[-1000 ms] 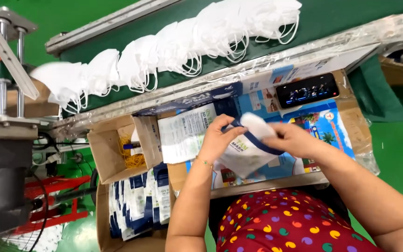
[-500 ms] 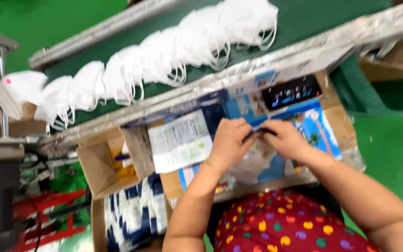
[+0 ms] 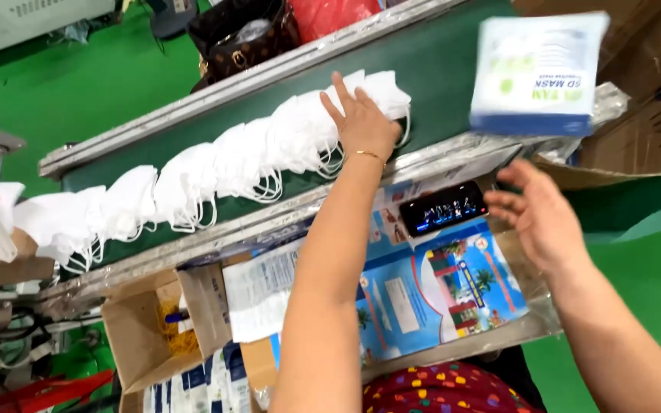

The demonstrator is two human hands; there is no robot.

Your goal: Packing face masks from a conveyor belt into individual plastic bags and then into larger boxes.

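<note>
Counts, head view
2 hands: left hand (image 3: pixel 363 122), right hand (image 3: pixel 535 216). 1 mask packet (image 3: pixel 535 73) airborne. 1 overlapping row of white masks (image 3: pixel 216 172), count unclear. 1 phone (image 3: pixel 444 209).

Factory packing line, conveyor belt (image 3: pixel 453 57), white masks (image 3: pixel 216 168)

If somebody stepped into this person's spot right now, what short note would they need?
Left hand: flat on the row of white masks lying on the green conveyor belt.
Right hand: open, holding nothing; a filled mask packet is in the air above it, near the cardboard box.
Done: that packet is packed.
Left: many masks on the belt; empty packets wait in the carton below.
</note>
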